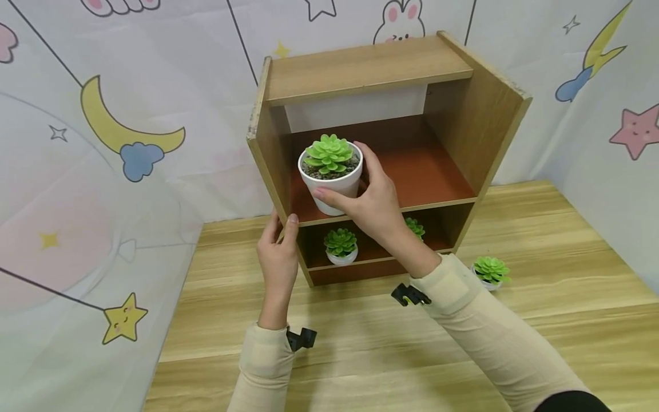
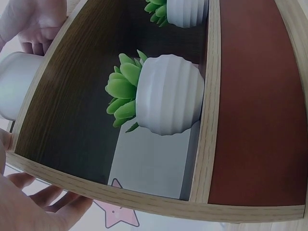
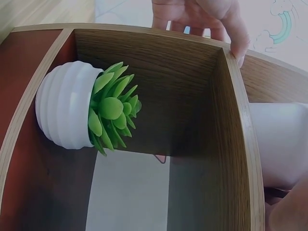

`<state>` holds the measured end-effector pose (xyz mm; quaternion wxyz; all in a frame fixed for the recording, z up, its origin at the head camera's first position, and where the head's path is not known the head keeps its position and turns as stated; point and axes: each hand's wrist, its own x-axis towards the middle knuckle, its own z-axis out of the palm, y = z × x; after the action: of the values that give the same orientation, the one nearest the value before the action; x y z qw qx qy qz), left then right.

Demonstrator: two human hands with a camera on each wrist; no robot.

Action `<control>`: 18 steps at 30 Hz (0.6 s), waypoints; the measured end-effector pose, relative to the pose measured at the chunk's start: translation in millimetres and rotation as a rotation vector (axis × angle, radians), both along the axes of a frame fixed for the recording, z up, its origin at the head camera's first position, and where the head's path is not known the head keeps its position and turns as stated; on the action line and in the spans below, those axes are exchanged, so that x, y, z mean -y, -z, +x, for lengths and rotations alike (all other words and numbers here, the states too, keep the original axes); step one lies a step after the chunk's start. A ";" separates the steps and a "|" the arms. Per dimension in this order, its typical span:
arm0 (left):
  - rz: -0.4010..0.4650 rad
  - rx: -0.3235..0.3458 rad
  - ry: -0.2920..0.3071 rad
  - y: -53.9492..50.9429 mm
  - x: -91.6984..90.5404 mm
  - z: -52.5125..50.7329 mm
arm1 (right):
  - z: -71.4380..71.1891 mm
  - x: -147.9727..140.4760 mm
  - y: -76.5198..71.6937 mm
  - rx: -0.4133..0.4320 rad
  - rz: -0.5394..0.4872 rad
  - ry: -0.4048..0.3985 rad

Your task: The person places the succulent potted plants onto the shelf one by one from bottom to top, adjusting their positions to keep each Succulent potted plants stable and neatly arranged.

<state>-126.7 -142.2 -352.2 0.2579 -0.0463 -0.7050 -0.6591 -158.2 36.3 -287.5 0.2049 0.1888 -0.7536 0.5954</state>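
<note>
My right hand (image 1: 376, 200) holds a white pot with a green succulent (image 1: 332, 177), thumb across its front and fingers round its far side. The pot is at the left of the upper compartment of a wooden shelf unit (image 1: 368, 68); whether its base touches the board cannot be told. My left hand (image 1: 280, 252) grips the unit's left side panel, thumb on the front edge and fingers along the outside. That hand also shows in the right wrist view, its thumb (image 3: 238, 43) on the wood. Below stands a ribbed white pot with a succulent (image 2: 168, 96).
A second small succulent (image 1: 414, 228) stands in the lower compartment, partly hidden by my right arm. Another potted succulent (image 1: 490, 272) stands on the wood-grain table (image 1: 556, 320) to the right of the unit. A printed cloth (image 1: 206, 114) hangs behind.
</note>
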 end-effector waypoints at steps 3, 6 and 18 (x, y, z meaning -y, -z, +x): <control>0.004 -0.008 0.001 13.3 3.6 -8.5 | 1.6 -1.5 -0.2 -0.008 0.005 -0.002; 0.003 -0.017 0.001 15.3 4.2 -9.0 | 3.6 -3.9 -0.7 -0.016 0.023 0.011; 0.015 -0.025 -0.016 14.3 3.2 -9.2 | 11.0 -12.0 0.2 -0.076 0.060 0.083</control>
<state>-135.8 -145.4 -366.5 0.2721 -0.0470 -0.6973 -0.6615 -147.2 48.3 -287.7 0.2522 0.1861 -0.7698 0.5560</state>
